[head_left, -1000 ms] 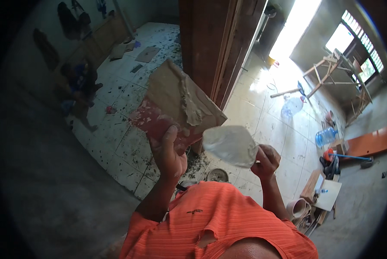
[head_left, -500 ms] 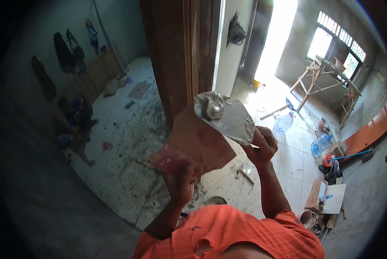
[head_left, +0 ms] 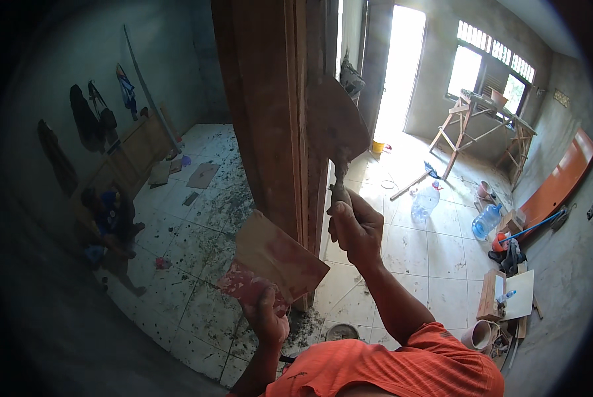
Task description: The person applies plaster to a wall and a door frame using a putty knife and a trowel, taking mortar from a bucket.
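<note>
The right hand (head_left: 357,228) was wrapped round the handle of a broad brown metal trowel (head_left: 340,119), raised before the dark-brown wooden door frame (head_left: 263,119); the left hand (head_left: 266,321) gripped a flat red-and-tan board (head_left: 280,255) by its near end, lower before that frame. Both looked light, stiff and best held there.

Right hand (head_left: 358,228) hides trowel handle (head_left: 340,192) (partly).

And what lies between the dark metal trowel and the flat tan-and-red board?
In the head view, a brown wooden door frame shows between them.
</note>
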### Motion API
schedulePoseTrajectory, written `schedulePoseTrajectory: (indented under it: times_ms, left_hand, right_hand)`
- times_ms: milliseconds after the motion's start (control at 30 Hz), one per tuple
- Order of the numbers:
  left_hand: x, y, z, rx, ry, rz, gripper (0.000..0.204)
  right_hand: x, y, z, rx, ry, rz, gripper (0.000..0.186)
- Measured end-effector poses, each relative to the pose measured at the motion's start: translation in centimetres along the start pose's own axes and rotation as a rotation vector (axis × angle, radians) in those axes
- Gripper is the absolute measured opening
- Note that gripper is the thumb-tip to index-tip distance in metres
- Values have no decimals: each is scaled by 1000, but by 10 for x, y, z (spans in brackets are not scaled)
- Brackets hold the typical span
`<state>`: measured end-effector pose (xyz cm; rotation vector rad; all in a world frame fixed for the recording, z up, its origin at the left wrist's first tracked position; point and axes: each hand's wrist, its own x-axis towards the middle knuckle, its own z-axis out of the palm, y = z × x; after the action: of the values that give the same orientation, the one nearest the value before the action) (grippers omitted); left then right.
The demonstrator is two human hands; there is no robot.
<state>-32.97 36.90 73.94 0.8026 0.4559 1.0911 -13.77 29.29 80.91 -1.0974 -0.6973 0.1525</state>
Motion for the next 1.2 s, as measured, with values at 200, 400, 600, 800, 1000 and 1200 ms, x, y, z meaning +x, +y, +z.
schedulePoseTrajectory:
  times_ms: [200, 400, 600, 800, 1000, 1200]
  left_hand:
    - [9, -5, -19, 33, -20, -13, 56]
    - [8, 6, -7, 26, -11, -29, 57]
    - [14, 3, -19, 35, -95, -52, 53]
    - [11, 6, -10, -6, -17, -3, 40]
    - [17, 13, -27, 34, -106, -64, 49]
    - [20, 13, -27, -5, -124, -88, 48]
  right_hand:
    - [-18, 0, 1, -56, 67, 36, 45]
    - [-32, 1, -9, -96, 197, -49, 45]
    - [-17, -7, 2, -86, 109, -50, 45]
    - [-19, -3, 16, -158, 180, -64, 48]
    - [-32, -12, -9, -250, 269, -67, 51]
    - [-1, -51, -13, -89, 35, 8, 50]
